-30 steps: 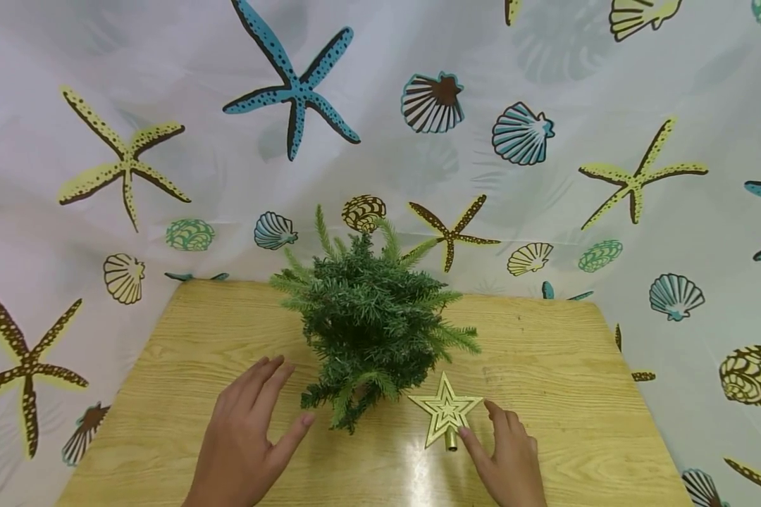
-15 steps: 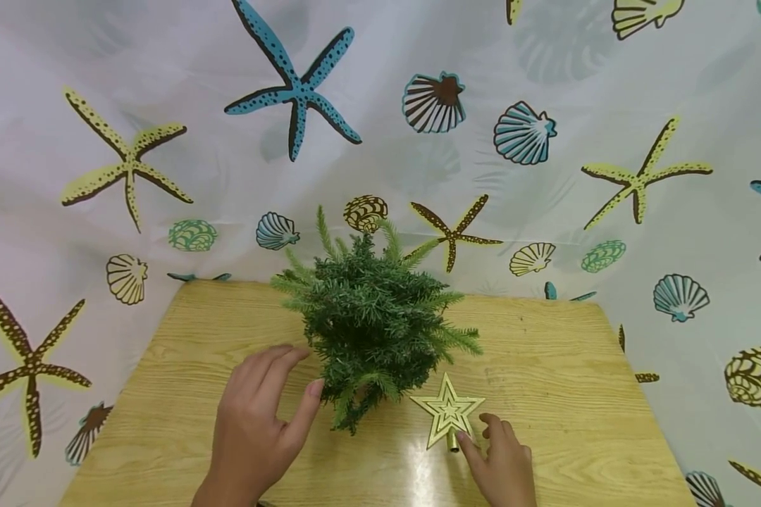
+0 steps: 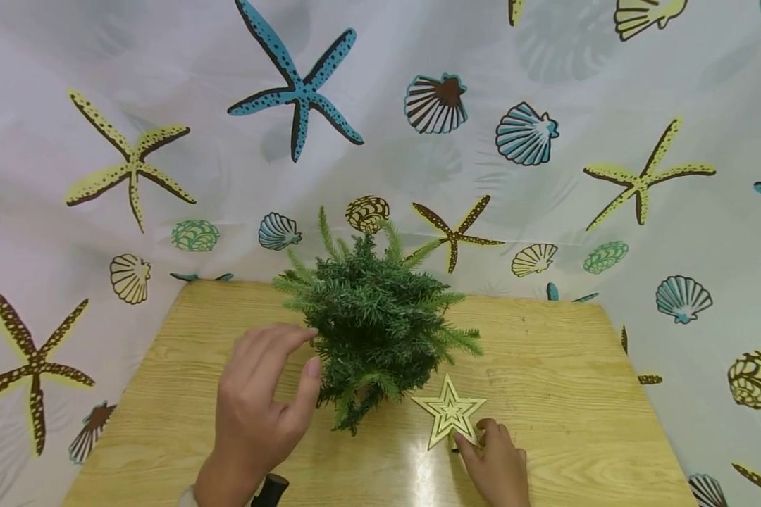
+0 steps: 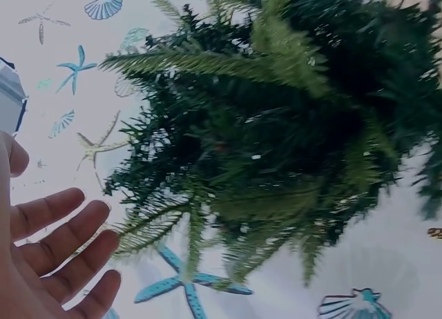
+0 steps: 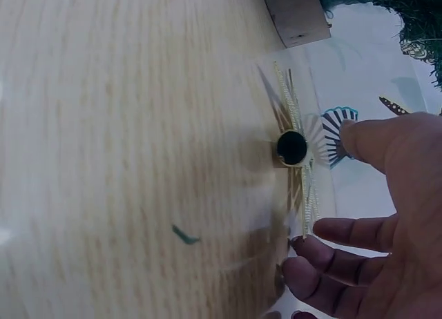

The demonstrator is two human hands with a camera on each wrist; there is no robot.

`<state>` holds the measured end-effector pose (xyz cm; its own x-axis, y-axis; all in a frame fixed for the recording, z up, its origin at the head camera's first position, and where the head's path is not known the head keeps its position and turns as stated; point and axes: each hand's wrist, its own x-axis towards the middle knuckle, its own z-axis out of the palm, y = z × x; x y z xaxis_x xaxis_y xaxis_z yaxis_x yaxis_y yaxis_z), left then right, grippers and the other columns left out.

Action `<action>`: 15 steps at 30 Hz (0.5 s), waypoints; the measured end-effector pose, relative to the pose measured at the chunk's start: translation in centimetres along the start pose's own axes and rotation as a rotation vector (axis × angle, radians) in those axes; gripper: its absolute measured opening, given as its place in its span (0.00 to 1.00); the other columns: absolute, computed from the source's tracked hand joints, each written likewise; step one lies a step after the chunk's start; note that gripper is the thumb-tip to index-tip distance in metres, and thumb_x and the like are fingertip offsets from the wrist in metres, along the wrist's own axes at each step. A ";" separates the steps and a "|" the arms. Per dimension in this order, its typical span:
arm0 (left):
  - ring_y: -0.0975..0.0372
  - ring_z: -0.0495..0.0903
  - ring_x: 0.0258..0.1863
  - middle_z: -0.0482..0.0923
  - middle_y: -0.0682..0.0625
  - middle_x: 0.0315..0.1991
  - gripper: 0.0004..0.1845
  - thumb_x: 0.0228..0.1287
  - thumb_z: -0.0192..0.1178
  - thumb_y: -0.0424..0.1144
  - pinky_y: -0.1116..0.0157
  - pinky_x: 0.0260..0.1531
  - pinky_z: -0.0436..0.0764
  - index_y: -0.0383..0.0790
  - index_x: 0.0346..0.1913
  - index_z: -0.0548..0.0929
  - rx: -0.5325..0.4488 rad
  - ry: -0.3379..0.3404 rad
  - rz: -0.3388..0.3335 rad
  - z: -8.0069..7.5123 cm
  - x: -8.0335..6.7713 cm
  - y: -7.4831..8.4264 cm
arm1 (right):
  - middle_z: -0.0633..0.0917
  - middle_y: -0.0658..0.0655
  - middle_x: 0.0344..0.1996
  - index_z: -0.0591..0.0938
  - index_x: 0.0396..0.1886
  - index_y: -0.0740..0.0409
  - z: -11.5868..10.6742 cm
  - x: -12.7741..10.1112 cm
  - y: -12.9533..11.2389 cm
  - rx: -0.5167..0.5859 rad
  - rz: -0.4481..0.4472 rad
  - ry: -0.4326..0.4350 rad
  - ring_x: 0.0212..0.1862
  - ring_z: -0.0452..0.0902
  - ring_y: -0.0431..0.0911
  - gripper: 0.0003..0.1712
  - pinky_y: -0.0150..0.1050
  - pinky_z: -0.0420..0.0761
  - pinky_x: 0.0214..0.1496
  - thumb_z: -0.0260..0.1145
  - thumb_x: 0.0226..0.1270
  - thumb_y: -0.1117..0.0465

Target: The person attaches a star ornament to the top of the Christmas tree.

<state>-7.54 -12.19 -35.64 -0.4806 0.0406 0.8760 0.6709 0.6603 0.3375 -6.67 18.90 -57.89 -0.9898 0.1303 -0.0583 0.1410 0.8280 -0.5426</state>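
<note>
A small artificial Christmas tree [image 3: 374, 310] with dense dark green needles and lighter sprigs stands mid-table. My left hand [image 3: 260, 401] is at its left side, fingers spread and loosely bent; in the left wrist view, that hand [image 4: 59, 257] holds nothing, its fingertips close to the lower sprigs. To the right of the tree, a gold star tree topper [image 3: 450, 412] lies on the table. My right hand [image 3: 496, 461] is over its tube end, thumb and fingers about it. In the right wrist view, the topper's round tube opening [image 5: 291, 148] shows between the spread thumb and fingers.
The wooden table [image 3: 564, 394] has its far edge against a white curtain [image 3: 380, 169] printed with starfish and shells. A wooden block [image 5: 297, 15] is under the tree. One green needle scrap [image 5: 184, 236] lies on the tabletop.
My left hand has moved up and right, closer to the tree. The right hand has shifted slightly left and down over the topper's tube, its fingers bending more. Tree and star stay put.
</note>
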 end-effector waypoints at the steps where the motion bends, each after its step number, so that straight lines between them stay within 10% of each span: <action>1: 0.50 0.79 0.38 0.82 0.43 0.37 0.18 0.67 0.52 0.45 0.56 0.42 0.72 0.33 0.41 0.85 0.002 0.009 0.008 0.0 0.4 0.1 | 0.77 0.51 0.31 0.78 0.48 0.60 0.1 0.0 0.0 0.006 0.007 0.000 0.30 0.73 0.42 0.31 0.45 0.63 0.36 0.63 0.63 0.37; 15: 0.45 0.76 0.41 0.82 0.42 0.35 0.16 0.65 0.53 0.43 0.47 0.40 0.66 0.33 0.37 0.86 0.054 0.086 0.140 0.9 5.4 0.6 | 0.76 0.49 0.28 0.76 0.44 0.62 0.7 0.6 0.4 0.014 0.062 0.000 0.29 0.72 0.42 0.36 0.49 0.64 0.38 0.64 0.57 0.33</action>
<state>-10.25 -10.91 -30.99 -0.3328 0.0719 0.9403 0.6953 0.6922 0.1932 -7.23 18.89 -58.75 -0.9791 0.1810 -0.0925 0.2018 0.8109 -0.5494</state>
